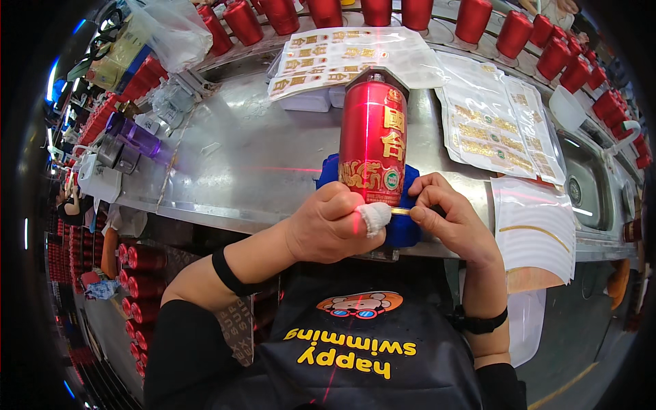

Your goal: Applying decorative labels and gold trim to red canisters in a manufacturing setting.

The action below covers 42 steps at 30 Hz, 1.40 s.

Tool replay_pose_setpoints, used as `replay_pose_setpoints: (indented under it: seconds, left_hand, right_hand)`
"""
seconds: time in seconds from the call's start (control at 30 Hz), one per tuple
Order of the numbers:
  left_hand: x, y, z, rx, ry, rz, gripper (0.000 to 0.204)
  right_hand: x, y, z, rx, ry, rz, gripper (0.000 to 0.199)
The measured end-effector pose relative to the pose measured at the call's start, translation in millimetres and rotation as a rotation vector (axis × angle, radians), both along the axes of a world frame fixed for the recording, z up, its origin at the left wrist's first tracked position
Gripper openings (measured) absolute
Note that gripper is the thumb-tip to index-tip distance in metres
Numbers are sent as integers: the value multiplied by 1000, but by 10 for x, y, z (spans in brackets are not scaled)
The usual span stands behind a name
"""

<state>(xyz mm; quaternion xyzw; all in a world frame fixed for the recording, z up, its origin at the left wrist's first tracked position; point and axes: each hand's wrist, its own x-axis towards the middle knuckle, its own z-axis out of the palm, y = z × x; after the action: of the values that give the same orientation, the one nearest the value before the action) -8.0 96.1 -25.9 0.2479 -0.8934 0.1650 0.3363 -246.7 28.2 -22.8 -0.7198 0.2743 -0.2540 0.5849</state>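
A glossy red bottle (362, 130) with gold lettering and ornament lies in front of me, its near end toward my body. Beneath it is a blue cradle (404, 234). My left hand (328, 224) is closed against the near left side of the bottle, and one finger wears a white cloth cover (374, 217). From the right, my right hand (451, 217) pinches one end of a thin gold strip (399, 212) between thumb and finger. The strip runs along the bottle's near end to my left hand, which hides its other end.
Sheets of gold stickers (328, 55) lie behind the bottle, and more sticker sheets (488, 113) lie to the right. White sheets with curved gold strips (533, 212) sit beside a sink (581, 184). Red bottles (471, 20) line the far conveyor. A purple cup (133, 134) stands left.
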Motion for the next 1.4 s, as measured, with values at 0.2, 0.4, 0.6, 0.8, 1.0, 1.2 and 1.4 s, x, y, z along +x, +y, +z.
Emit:
replay_pose_setpoints:
  seconds: [0.2, 0.4, 0.6, 0.8, 1.0, 1.2, 1.4]
  left_hand:
    - [56, 72, -92, 108, 162, 92, 29]
    - [27, 31, -47, 17, 93, 51, 25]
    - [20, -57, 35, 42, 3, -40, 24]
    - [74, 69, -77, 66, 97, 66, 25]
    - [3, -37, 68, 32, -15, 9, 24]
    - [69, 71, -80, 76, 74, 91, 23]
    - [-29, 10, -6, 66, 52, 62, 27]
  right_hand:
    - [-20, -50, -9, 43, -12, 40, 26]
    - [-61, -64, -28, -64, -26, 81, 25]
    - [-74, -56, -27, 20, -30, 72, 23]
    - [-35, -75, -21, 33, -40, 72, 24]
    - [-55, -75, -46, 44, -43, 70, 25]
    - [-57, -94, -93, -46, -49, 75, 27]
    - [-48, -75, -99, -42, -58, 58, 27]
